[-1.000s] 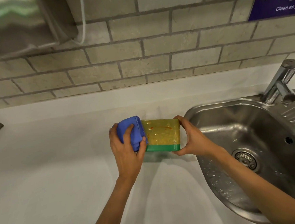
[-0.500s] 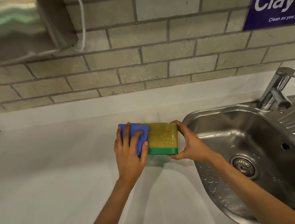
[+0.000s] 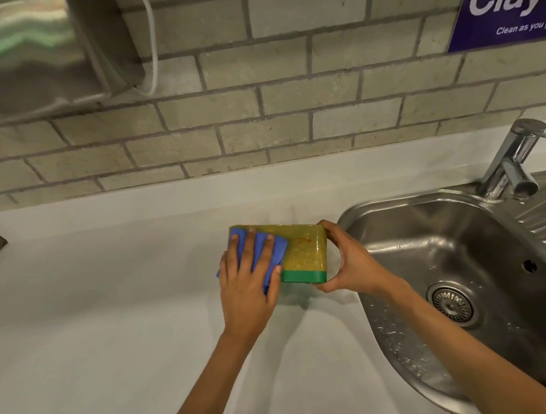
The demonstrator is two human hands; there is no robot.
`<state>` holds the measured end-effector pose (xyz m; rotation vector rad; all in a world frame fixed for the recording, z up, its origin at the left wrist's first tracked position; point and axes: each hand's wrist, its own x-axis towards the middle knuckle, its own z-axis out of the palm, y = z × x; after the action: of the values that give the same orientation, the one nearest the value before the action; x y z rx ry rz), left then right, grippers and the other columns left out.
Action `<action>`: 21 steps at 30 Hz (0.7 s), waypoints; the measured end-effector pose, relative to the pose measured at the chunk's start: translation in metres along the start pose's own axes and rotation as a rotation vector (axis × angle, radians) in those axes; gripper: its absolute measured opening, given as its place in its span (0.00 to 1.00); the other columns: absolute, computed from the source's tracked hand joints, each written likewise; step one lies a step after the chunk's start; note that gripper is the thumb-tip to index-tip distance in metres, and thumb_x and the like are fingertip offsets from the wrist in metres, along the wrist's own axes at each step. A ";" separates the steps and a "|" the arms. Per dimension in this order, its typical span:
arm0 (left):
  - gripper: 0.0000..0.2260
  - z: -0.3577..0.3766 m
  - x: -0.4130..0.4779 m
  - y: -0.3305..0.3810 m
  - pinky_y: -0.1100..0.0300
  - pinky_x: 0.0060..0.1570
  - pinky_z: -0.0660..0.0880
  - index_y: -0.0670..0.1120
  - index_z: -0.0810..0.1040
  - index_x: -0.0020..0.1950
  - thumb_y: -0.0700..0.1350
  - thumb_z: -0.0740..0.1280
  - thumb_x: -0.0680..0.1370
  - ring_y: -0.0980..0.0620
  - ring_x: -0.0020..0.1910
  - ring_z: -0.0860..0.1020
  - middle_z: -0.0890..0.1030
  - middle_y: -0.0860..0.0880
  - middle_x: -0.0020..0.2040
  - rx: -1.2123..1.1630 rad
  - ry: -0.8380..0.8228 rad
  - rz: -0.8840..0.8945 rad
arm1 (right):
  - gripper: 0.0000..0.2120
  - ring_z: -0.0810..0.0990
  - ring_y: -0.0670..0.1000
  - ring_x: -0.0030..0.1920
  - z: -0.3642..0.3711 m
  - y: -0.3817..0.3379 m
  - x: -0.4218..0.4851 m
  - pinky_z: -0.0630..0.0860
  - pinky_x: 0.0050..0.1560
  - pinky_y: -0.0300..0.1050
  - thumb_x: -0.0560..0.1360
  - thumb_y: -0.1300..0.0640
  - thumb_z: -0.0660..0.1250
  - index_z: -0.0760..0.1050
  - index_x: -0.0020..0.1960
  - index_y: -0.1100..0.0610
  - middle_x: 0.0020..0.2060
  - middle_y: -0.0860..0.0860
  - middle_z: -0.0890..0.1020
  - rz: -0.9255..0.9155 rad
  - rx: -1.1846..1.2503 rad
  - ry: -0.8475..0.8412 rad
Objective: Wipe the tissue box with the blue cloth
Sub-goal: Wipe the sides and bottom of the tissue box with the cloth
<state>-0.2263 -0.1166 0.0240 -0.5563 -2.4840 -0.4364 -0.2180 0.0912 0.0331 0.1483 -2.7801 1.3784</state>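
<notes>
Your left hand (image 3: 245,290) is lying flat, fingers spread, pressing the blue cloth (image 3: 262,250) against the left part of the tissue box (image 3: 304,253); the cloth is showing between your fingers and at the heel of the palm. Your right hand (image 3: 351,259) is curling around the box's right end, thumb at the lower green edge and fingers wrapping over the top corner, gripping it firmly. Both forearms are coming up from the bottom of the frame, the right one crossing over the near rim of the sink (image 3: 463,240).

The box is sitting a little right of centre in the frame, tilted on the white counter (image 3: 94,319), just beside the sink's left rim (whether its base is fully touching the counter, you cannot tell). Its yellow face is carrying a reddish smear (image 3: 303,239), uncovered and just right of the cloth.

A tap (image 3: 513,161) is standing at the right edge, a brick wall (image 3: 257,110) is running across the top, a shiny metal fixture (image 3: 24,53) is hanging at upper left, and a purple sign (image 3: 510,2) is showing at upper right.
</notes>
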 end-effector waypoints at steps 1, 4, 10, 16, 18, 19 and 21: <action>0.23 -0.002 0.000 -0.002 0.40 0.62 0.70 0.44 0.73 0.67 0.53 0.56 0.77 0.33 0.67 0.69 0.73 0.38 0.68 -0.002 -0.006 -0.038 | 0.48 0.73 0.50 0.63 0.000 0.000 0.000 0.73 0.64 0.52 0.55 0.54 0.80 0.60 0.70 0.53 0.63 0.49 0.73 0.002 0.004 -0.003; 0.21 -0.005 0.018 0.012 0.37 0.61 0.70 0.45 0.73 0.68 0.50 0.57 0.77 0.31 0.68 0.68 0.71 0.38 0.69 -0.034 -0.024 -0.246 | 0.48 0.72 0.50 0.63 0.002 -0.001 -0.001 0.73 0.64 0.52 0.55 0.55 0.80 0.60 0.70 0.53 0.62 0.50 0.72 0.007 0.016 -0.006; 0.26 -0.001 0.021 0.038 0.38 0.61 0.70 0.46 0.74 0.67 0.56 0.46 0.80 0.35 0.67 0.71 0.76 0.42 0.66 0.007 -0.119 -0.013 | 0.49 0.73 0.50 0.64 0.002 -0.002 -0.002 0.73 0.65 0.51 0.56 0.56 0.79 0.59 0.71 0.53 0.63 0.50 0.73 0.018 0.045 0.008; 0.23 -0.005 0.009 0.012 0.35 0.61 0.68 0.49 0.72 0.68 0.56 0.51 0.78 0.34 0.68 0.69 0.72 0.41 0.69 0.062 -0.110 -0.141 | 0.50 0.72 0.50 0.64 0.003 -0.002 -0.005 0.73 0.65 0.51 0.55 0.56 0.79 0.58 0.72 0.53 0.64 0.50 0.71 0.027 0.032 -0.003; 0.22 -0.002 0.025 0.024 0.36 0.63 0.66 0.50 0.70 0.70 0.54 0.52 0.78 0.34 0.70 0.65 0.69 0.42 0.72 0.000 -0.096 -0.281 | 0.50 0.72 0.50 0.64 0.004 -0.003 -0.004 0.73 0.65 0.50 0.55 0.56 0.79 0.58 0.72 0.53 0.64 0.50 0.71 0.025 0.027 -0.001; 0.22 0.002 0.034 0.035 0.37 0.64 0.65 0.51 0.69 0.71 0.54 0.53 0.78 0.35 0.72 0.63 0.68 0.43 0.73 -0.025 -0.097 -0.306 | 0.50 0.72 0.50 0.64 0.001 -0.001 -0.003 0.73 0.64 0.50 0.55 0.56 0.79 0.58 0.72 0.54 0.64 0.51 0.71 0.029 0.022 0.008; 0.22 0.005 0.041 0.056 0.37 0.64 0.65 0.51 0.69 0.71 0.54 0.54 0.78 0.36 0.71 0.64 0.69 0.44 0.72 -0.020 -0.127 -0.234 | 0.50 0.73 0.50 0.63 -0.001 -0.001 -0.002 0.74 0.63 0.51 0.55 0.56 0.78 0.59 0.72 0.54 0.63 0.51 0.72 0.029 0.026 0.022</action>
<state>-0.2332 -0.0542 0.0538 -0.3093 -2.6821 -0.5303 -0.2155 0.0920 0.0344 0.0930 -2.7583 1.4147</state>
